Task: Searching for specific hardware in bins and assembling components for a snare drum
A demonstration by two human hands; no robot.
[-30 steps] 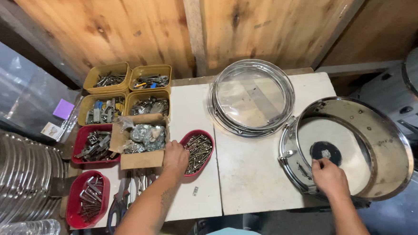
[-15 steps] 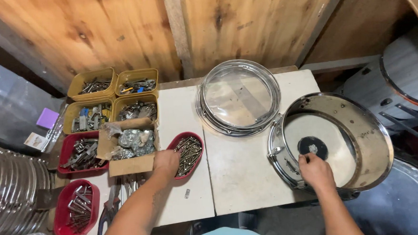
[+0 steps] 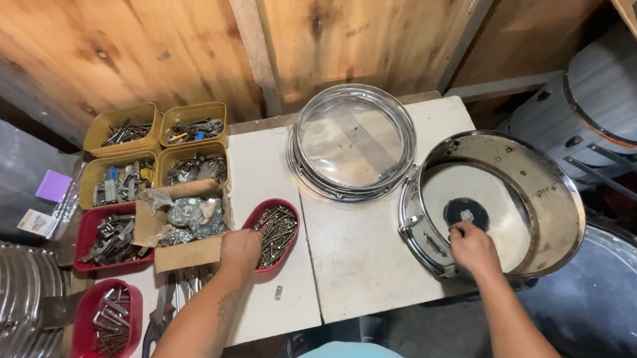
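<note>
The left hand's (image 3: 241, 250) fingers were curled down at the near-left edge of the red oval tray (image 3: 285, 211) of long screws (image 3: 274, 232), closed over whatever they had gathered there; the pictures did not show whether a screw was actually pinched between them. A second before, that hand had lain flatter over the same tray, so it had dug in rather than travelled. The right hand's (image 3: 473, 248) fingers were bent and narrow, tips pressing on the inner floor of the chrome drum shell (image 3: 547, 181), just near of the black round patch (image 3: 466, 213) at its centre; half a second earlier it had rested at about the same spot, so it had held its place while the view shifted. Judging from this, hardware was being picked on the left while the shell was steadied on the right. The shell sat at the right end of the white table (image 3: 359, 264), overhanging its near edge. Just far-left of it lay a clear drumhead in its hoop (image 3: 353, 142). Left of the red tray stood a cardboard box of bagged parts (image 3: 186, 222), yellow bins (image 3: 123, 127) beyond, and another red tray (image 3: 108, 321) nearer
</note>
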